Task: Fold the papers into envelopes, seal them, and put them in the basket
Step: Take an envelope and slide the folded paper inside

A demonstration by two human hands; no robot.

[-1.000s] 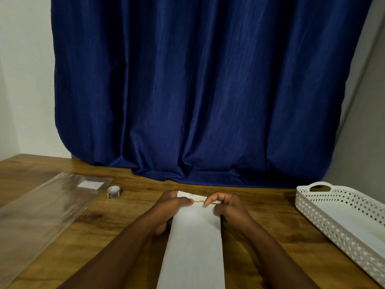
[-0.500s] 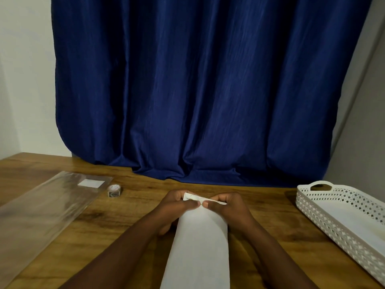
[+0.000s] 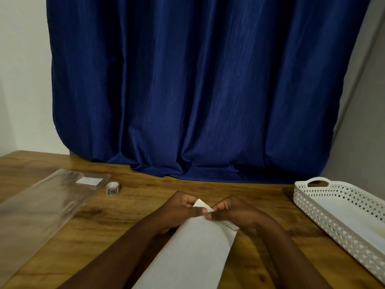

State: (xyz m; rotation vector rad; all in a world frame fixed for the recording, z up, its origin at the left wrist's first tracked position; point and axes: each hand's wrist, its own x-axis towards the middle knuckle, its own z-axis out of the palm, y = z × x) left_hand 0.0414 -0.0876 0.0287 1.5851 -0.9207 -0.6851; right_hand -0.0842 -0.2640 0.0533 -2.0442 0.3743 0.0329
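Note:
A long white folded paper (image 3: 187,253) lies on the wooden table (image 3: 108,224), running from the near edge toward the middle. My left hand (image 3: 179,209) and my right hand (image 3: 235,211) meet at its far end, and both pinch the top corners, which are folded inward into a small point. A white perforated basket (image 3: 325,207) stands at the right; its inside looks white and I cannot tell what lies in it. A small roll of tape or stickers (image 3: 113,187) sits on the table at the left.
A clear plastic sleeve (image 3: 39,207) with a white label lies flat on the left of the table. A dark blue curtain (image 3: 198,90) hangs behind the far edge. Bare wood shows between the paper and the basket.
The paper's far end has gone from a flat edge to a folded point. Both hands have drawn closer together at the tip and shifted slightly right.

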